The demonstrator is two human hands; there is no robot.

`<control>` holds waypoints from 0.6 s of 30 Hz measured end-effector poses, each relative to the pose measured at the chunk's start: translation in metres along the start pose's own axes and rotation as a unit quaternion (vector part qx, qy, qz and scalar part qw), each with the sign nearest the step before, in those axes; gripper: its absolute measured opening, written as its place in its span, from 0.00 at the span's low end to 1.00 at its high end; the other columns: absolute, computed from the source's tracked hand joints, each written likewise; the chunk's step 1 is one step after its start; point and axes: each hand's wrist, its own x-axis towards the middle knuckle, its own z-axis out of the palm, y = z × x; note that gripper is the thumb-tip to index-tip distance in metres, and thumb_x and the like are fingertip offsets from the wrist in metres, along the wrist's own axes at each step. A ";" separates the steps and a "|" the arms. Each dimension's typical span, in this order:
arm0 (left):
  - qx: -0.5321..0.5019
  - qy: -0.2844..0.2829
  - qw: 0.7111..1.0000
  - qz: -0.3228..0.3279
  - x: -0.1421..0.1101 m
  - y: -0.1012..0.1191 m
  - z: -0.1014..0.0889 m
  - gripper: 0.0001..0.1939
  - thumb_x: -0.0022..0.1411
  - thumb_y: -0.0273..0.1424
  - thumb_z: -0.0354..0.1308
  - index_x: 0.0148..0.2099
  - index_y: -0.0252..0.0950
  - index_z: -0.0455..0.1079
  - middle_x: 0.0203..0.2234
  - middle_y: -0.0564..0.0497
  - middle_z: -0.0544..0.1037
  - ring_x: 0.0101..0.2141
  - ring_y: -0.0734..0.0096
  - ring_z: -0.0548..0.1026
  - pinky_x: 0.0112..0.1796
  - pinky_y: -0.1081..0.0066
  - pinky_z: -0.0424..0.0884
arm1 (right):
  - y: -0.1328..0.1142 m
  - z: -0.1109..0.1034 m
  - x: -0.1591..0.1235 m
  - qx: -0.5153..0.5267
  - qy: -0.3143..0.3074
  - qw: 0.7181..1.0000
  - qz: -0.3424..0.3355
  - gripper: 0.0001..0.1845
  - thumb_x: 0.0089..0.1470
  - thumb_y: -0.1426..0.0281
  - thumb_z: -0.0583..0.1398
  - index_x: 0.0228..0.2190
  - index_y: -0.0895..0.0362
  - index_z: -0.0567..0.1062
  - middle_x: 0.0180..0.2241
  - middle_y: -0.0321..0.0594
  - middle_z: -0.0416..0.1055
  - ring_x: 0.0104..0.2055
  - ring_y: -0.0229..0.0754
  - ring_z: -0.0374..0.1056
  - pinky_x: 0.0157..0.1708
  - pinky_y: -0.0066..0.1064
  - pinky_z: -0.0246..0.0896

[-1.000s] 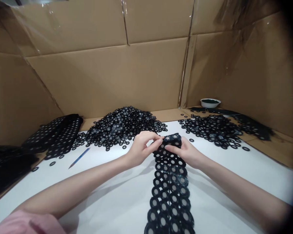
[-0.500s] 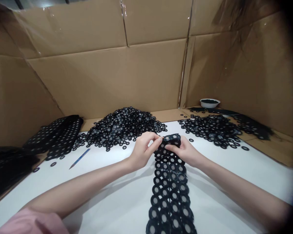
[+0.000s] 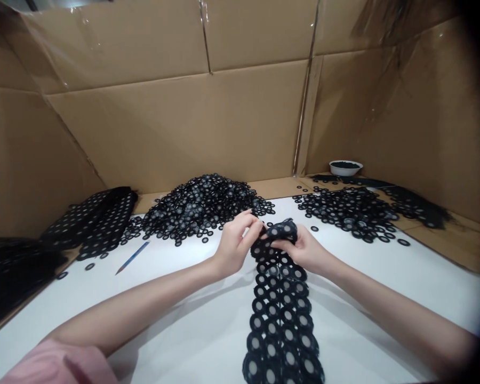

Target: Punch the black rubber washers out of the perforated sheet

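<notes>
A long black strip of joined rings with pale mesh centres [image 3: 280,314] runs down the middle of the white table [image 3: 176,314] toward me. My left hand [image 3: 234,248] pinches the left side of the strip's far end with thumb and forefinger. My right hand [image 3: 304,249] grips the right side of the same end, where the strip is bunched and lifted slightly off the table. Both hands are closed on the strip.
A big heap of loose black rings [image 3: 204,205] lies just beyond my hands, another spread of rings [image 3: 346,208] at the right. Black punched sheets [image 3: 100,216] lie at the left, a blue pen [image 3: 132,257] beside them, a white bowl [image 3: 344,167] at the back. Cardboard walls enclose the table.
The strip's far end has bunched up and lifted between my hands. My left fingers have shifted slightly up and spread a little; both hands stay at the same spot.
</notes>
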 end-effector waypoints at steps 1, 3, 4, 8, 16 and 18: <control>0.000 0.001 1.000 -0.001 0.001 -0.001 -0.001 0.13 0.67 0.29 0.44 0.33 0.34 0.66 0.23 0.55 0.71 0.29 0.73 0.71 0.57 0.61 0.57 | -0.001 0.001 0.000 0.000 -0.006 1.000 -0.001 0.08 0.46 0.69 0.62 0.31 0.52 0.79 0.33 0.38 0.77 0.41 0.50 0.70 0.47 0.41 0.61; 0.002 0.002 1.000 -0.001 0.003 -0.002 -0.003 0.13 0.68 0.30 0.43 0.35 0.34 0.67 0.24 0.54 0.73 0.30 0.72 0.72 0.57 0.61 0.56 | -0.003 0.001 0.000 0.001 -0.009 1.000 -0.002 0.08 0.46 0.68 0.62 0.32 0.52 0.79 0.35 0.38 0.77 0.42 0.49 0.70 0.49 0.42 0.59; 0.005 0.004 1.000 -0.002 0.005 -0.003 -0.005 0.13 0.68 0.30 0.44 0.36 0.34 0.68 0.26 0.53 0.74 0.32 0.71 0.73 0.56 0.61 0.57 | -0.003 0.001 0.000 0.003 -0.007 1.000 -0.002 0.08 0.47 0.67 0.61 0.32 0.52 0.79 0.36 0.38 0.76 0.43 0.49 0.69 0.50 0.42 0.58; 0.017 0.021 1.000 -0.005 0.015 -0.005 -0.015 0.15 0.69 0.32 0.40 0.37 0.34 0.66 0.31 0.48 0.74 0.35 0.69 0.72 0.40 0.69 0.69 | 0.001 -0.001 0.000 0.006 0.001 1.000 0.018 0.11 0.46 0.65 0.63 0.34 0.54 0.77 0.36 0.39 0.76 0.43 0.50 0.69 0.47 0.42 0.61; 0.105 0.000 0.991 0.084 0.006 -0.004 -0.025 0.10 0.58 0.34 0.59 0.43 0.39 0.73 0.43 0.47 0.74 0.46 0.60 0.67 0.52 0.58 0.51 | 0.005 -0.004 0.000 0.033 -0.003 0.998 0.046 0.19 0.47 0.63 0.62 0.42 0.57 0.73 0.39 0.42 0.75 0.44 0.49 0.69 0.45 0.41 0.63; 0.120 -0.006 0.989 0.092 0.003 -0.006 -0.023 0.11 0.56 0.35 0.61 0.43 0.40 0.74 0.41 0.47 0.75 0.44 0.60 0.67 0.51 0.56 0.50 | 0.003 -0.003 0.000 0.038 -0.008 0.998 0.047 0.19 0.47 0.63 0.62 0.42 0.57 0.73 0.40 0.42 0.75 0.44 0.49 0.69 0.45 0.41 0.63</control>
